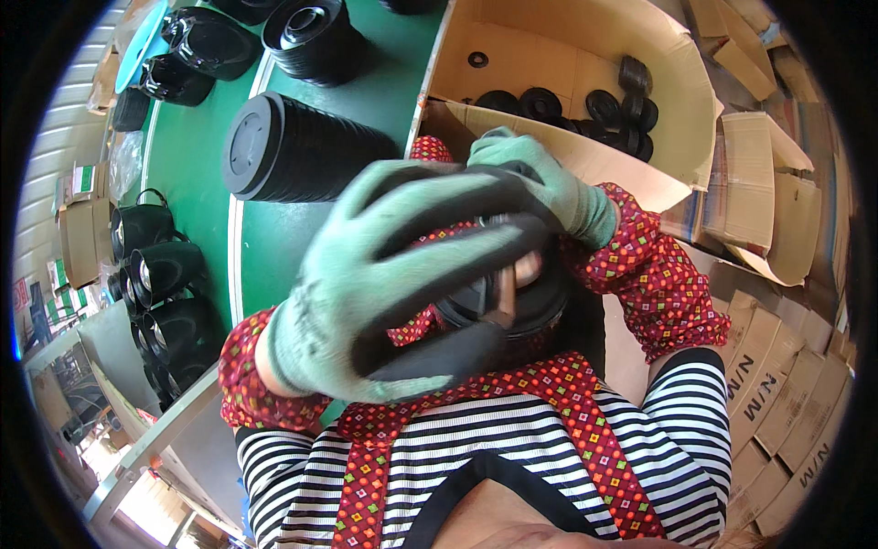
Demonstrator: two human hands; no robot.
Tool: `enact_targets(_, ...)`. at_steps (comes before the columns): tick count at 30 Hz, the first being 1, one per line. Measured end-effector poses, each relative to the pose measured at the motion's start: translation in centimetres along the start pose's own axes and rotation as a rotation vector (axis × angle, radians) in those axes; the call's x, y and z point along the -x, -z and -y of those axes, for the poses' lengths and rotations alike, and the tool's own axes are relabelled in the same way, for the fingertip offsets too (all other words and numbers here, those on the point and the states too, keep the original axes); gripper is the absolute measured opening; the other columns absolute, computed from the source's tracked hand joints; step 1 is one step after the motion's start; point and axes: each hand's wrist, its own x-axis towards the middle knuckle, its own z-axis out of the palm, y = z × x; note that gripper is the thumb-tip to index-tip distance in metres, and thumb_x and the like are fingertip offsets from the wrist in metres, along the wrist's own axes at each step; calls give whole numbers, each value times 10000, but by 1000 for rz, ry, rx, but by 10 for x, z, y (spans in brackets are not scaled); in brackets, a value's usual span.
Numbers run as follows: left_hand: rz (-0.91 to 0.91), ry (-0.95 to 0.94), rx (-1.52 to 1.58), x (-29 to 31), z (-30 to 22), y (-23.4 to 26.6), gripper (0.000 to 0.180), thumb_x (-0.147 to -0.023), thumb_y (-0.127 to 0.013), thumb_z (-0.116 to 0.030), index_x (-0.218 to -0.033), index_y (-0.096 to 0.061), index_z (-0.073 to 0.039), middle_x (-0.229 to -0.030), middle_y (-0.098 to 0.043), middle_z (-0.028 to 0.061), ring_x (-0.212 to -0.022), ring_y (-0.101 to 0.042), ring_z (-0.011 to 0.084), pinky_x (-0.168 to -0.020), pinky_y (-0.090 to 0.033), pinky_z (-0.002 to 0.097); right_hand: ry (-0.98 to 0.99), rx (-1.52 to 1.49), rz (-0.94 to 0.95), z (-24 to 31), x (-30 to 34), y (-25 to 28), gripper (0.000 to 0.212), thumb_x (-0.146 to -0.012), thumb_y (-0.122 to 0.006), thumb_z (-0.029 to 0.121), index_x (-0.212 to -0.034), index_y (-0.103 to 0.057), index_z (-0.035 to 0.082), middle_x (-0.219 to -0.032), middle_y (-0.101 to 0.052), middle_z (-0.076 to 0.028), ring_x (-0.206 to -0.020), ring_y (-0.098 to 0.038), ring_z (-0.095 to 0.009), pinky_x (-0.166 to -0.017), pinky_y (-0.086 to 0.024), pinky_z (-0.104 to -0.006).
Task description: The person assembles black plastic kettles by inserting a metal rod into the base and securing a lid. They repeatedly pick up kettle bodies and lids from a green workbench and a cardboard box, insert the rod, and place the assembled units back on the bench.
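Note:
My left hand (pixel 384 274), in a green and black work glove, reaches across in front of my chest. Its fingers are spread and blurred by motion, and the thumb stands apart below them. Just past the fingertips is a black round part (pixel 540 316) with a copper-coloured piece (pixel 506 297) at its middle; whether the fingers touch it I cannot tell. My right hand (pixel 540 174), gloved alike, is curled above this part. Its fingers close on something that my left hand mostly hides.
A stack of black lids (pixel 302 151) lies sideways on the green table (pixel 283 238). Another black stack (pixel 306 37) stands behind it. Glossy black housings (pixel 215 41) sit along the table's left side. An open cardboard box (pixel 585 165) with black rings (pixel 540 102) is ahead right.

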Motion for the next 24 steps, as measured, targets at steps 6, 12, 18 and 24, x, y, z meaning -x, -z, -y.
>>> enact_targets(6, 79, 40, 318, -28, -6, -67, 370, -863, -749, -165, -1210, -697, -50, -1179, -671, 148, -1139, -620, 377, -1083, -430, 534, -80, -626, -49, 21, -4, -9, 284, -1075, -579, 124, -1343, -564, 34, -1344, -586, -191, -1233, -593, -328, -1100, -470, -433)
enact_targets(12, 29, 295, -96, -55, -43, -110, 490, -821, -784, -248, -1262, -662, -72, -1198, -620, 182, -1147, -584, 403, -1061, -414, 540, 196, -729, -13, 26, -22, -20, 260, -1104, -523, 155, -1329, -519, 24, -1407, -544, -251, -1243, -587, -346, -1065, -490, -416)
enact_targets(18, 40, 155, 179, -39, -26, -105, 399, -834, -764, -241, -1195, -691, -87, -1155, -627, 135, -1103, -577, 344, -1006, -417, 513, -123, -690, 22, 25, -5, -28, 270, -1005, -581, 236, -997, -666, -20, -1077, -624, -189, -1160, -598, -361, -1199, -330, -555)
enact_targets(24, -67, -82, 990, 17, 30, -74, 266, -976, -625, -250, -856, -718, -31, -860, -666, 128, -947, -672, 358, -1050, -459, 578, -376, 143, 205, 91, 2, 39, 347, -865, -735, 348, -1105, -682, 102, -1017, -655, -126, -1002, -610, -366, -942, -446, -495)
